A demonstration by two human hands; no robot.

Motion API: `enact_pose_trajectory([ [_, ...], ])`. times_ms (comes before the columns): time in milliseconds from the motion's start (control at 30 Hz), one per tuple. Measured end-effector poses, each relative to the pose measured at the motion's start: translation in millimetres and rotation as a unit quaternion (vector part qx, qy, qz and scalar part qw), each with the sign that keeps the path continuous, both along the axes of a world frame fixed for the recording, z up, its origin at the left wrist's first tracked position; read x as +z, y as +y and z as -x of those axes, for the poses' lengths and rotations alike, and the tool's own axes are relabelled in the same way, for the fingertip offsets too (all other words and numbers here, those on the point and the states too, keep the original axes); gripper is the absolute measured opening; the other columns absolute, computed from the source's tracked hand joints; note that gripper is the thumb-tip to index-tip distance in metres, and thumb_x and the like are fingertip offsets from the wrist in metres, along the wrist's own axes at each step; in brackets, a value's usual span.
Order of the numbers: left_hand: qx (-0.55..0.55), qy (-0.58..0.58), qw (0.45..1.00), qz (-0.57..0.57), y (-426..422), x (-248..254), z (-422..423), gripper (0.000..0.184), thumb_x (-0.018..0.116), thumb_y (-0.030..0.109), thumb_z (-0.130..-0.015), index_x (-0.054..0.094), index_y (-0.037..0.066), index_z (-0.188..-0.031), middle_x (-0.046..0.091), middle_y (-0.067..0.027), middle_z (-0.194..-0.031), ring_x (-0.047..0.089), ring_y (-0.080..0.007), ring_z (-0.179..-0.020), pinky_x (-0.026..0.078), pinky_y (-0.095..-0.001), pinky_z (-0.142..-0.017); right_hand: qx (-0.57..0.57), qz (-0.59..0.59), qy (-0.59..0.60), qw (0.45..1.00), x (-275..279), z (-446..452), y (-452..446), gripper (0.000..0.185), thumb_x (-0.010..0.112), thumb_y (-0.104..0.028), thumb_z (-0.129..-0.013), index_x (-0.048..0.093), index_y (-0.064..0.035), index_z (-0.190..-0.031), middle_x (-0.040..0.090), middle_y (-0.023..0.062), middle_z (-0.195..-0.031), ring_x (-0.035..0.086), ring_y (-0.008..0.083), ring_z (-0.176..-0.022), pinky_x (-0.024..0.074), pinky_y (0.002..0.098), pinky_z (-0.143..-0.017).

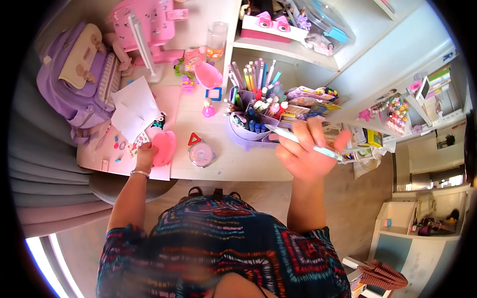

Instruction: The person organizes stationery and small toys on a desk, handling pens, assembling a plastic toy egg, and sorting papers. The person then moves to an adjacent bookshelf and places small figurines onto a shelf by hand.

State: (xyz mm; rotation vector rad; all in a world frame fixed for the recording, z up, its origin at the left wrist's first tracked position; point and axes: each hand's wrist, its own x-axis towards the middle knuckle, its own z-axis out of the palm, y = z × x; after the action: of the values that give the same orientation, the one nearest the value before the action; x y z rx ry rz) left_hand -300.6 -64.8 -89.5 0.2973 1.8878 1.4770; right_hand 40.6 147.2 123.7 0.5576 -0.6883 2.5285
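Observation:
In my right hand (309,151) is a slim white and light-blue pen (287,134), its tip pointing left toward a lilac organizer (243,136) packed with pens and pencils. That hand is raised in front of the organizer, fingers closed around the pen. My left hand (144,158) is closed low over the desk's left part. A small patterned slip (134,147) shows by its fingertips, and a pink oval dish-like thing (165,148) lies against its right side. What the left fingers grip is hidden. A white sheet of paper (134,110) lies just beyond them.
A round pink case (201,155) and a red triangle (194,139) sit on the desk between my hands. A purple backpack (79,74), a white lamp (141,47) and a clear cup (216,39) stand farther back. Shelves (293,47) rise at right.

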Motion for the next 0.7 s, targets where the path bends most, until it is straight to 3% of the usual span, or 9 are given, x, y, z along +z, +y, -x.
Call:
enact_pose_trajectory([
  [133,-0.014,0.004,1.0,-0.003,2,5,-2,0.02,0.054,0.008,-0.073,0.062,-0.003,-0.088,0.061,-0.0047,-0.072,0.056,-0.0105,-0.056,0.044,-0.0227,-0.047,-0.026,0.03,-0.064,0.997,0,5,-2,0.047,0.048,-0.056,-0.084,0.046,-0.0092,-0.085,0.038,0.0039,-0.089,0.036,0.0145,-0.078,0.0319,0.0293,-0.071],
  [167,-0.008,0.0,1.0,-0.012,1,6,-3,0.02,0.054,0.007,-0.073,0.062,-0.003,-0.088,0.061,-0.0049,-0.073,0.056,-0.0109,-0.057,0.045,-0.0228,-0.049,-0.026,0.031,-0.061,0.997,-4,6,-1,0.051,0.047,-0.057,-0.083,0.047,-0.0071,-0.093,0.04,0.0072,-0.099,0.037,0.0161,-0.082,0.0334,0.0306,-0.075],
  [400,-0.011,0.004,1.0,-0.008,1,0,1,0.02,0.054,0.007,-0.073,0.062,-0.004,-0.088,0.061,-0.0047,-0.073,0.056,-0.0112,-0.058,0.045,-0.0237,-0.051,-0.069,0.047,-0.098,0.992,-4,12,-6,0.064,0.048,-0.062,-0.08,0.047,-0.0043,-0.108,0.039,0.013,-0.119,0.043,0.0198,-0.094,0.0357,0.0349,-0.087],
  [700,-0.004,-0.001,1.0,-0.012,0,-2,1,0.021,0.053,0.007,-0.073,0.063,-0.005,-0.087,0.06,-0.0052,-0.07,0.055,-0.0108,-0.054,0.043,-0.0232,-0.046,-0.073,0.049,-0.091,0.992,-5,13,-7,0.066,0.05,-0.066,-0.075,0.047,-0.0072,-0.106,0.039,0.0116,-0.114,0.043,0.0179,-0.09,0.0358,0.0334,-0.082],
])
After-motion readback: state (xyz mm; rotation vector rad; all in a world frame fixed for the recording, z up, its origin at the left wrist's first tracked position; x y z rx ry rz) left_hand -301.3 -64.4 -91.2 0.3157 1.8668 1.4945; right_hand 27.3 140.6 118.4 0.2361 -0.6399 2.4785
